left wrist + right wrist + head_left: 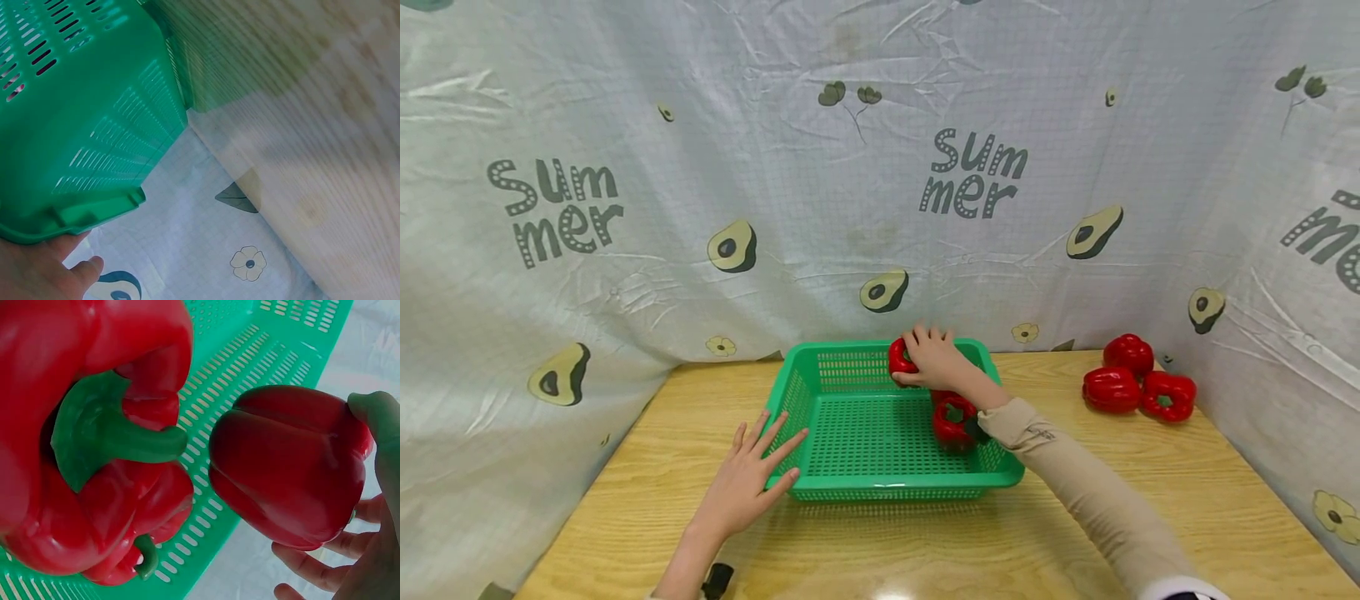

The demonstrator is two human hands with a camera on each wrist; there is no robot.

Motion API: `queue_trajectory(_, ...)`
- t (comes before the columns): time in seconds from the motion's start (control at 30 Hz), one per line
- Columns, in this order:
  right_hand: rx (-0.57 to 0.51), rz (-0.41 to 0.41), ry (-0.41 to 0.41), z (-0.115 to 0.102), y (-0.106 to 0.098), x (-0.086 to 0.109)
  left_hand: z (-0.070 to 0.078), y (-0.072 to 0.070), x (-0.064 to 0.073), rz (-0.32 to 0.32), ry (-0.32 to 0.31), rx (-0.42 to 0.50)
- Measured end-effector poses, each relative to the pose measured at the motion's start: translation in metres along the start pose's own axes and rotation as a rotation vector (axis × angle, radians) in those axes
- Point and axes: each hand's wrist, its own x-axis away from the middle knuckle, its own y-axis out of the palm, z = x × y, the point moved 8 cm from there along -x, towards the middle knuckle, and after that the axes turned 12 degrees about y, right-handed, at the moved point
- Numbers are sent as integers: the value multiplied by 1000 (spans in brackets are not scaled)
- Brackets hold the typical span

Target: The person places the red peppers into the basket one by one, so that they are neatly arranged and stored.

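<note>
A red bell pepper (901, 362) is in my right hand (942, 360), over the far side of a green plastic basket (895, 482). Thumb and fingers grip this bell pepper (290, 465) at one end in the right wrist view. Another red bell pepper (953, 427), with a green stem, lies in the basket's near right part under my right forearm. More red shows behind it, partly hidden by my wrist. My left hand (741, 485) has its fingers spread straight over the basket's near left corner. The left wrist view shows this hand (47, 265) at the basket rim (75, 230).
Three red bell peppers, one of them a lying pepper (1111, 390), sit grouped at the far right of the wooden table (1075, 533). A printed white cloth (820, 208) hangs behind the table and along both sides.
</note>
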Motion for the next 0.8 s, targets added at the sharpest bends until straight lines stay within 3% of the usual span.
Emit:
queue_trajectory(0.37,56,-41,14,1,14,-10,0,1,0,-8,-10,11)
queue_trajectory(0.8,90,-68,-11,-5,25,-8,0,-1,-1,6,5,-6)
